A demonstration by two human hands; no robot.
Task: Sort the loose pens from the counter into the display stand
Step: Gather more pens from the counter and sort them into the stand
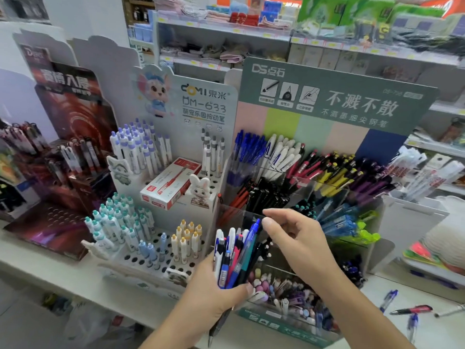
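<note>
My left hand [214, 290] grips a bundle of several mixed pens [234, 258], blue, white, pink and teal, held upright in front of the stands. My right hand [292, 235] hovers just right of the bundle's top, thumb and forefinger close to the tip of a blue pen [254, 226]; I cannot tell if they touch it. Behind stands the tiered clear-fronted display stand [327, 192] with compartments of blue, white, red, black, yellow and purple pens. A few loose pens [410, 309] lie on the white counter [392, 331] at the right.
A white holed pen stand [156, 250] with purple, teal and yellow capped pens sits left of centre, a red-and-white pen box [171, 183] resting on it. A dark red display [63, 177] stands at far left. Shop shelves fill the background.
</note>
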